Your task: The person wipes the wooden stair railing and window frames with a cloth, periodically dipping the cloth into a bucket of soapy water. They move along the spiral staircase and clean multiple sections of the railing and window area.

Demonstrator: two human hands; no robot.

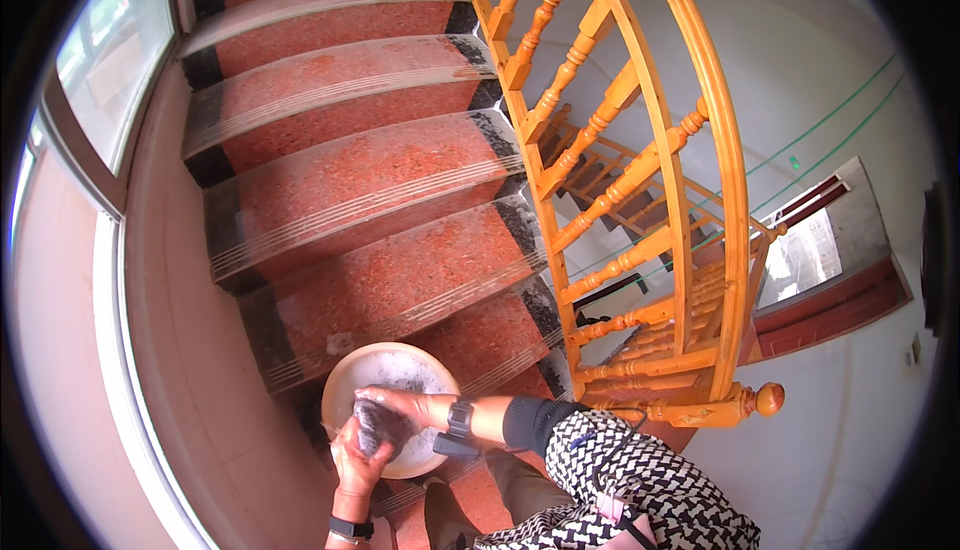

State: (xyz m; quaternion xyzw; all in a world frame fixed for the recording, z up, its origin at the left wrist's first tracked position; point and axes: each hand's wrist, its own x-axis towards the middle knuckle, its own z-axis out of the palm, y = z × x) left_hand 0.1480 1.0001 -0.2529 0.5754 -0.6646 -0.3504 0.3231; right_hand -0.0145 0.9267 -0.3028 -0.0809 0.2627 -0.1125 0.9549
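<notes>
A round cream-coloured basin rests on the red terrazzo stairs and holds sudsy water. Above its left half, a wet dark cloth is bunched between both hands. My left hand grips it from the lower left, and my right hand holds its upper edge. White suds cling to the cloth and to my fingers. Both wrists bear dark bands, and a dark device hangs by the right one. The cloth's exact kind cannot be told.
Red terrazzo steps with black borders rise beyond the basin. An orange wooden balustrade runs along the right, above a lower flight. At left stand a pale wall and a window. My legs are just below the basin.
</notes>
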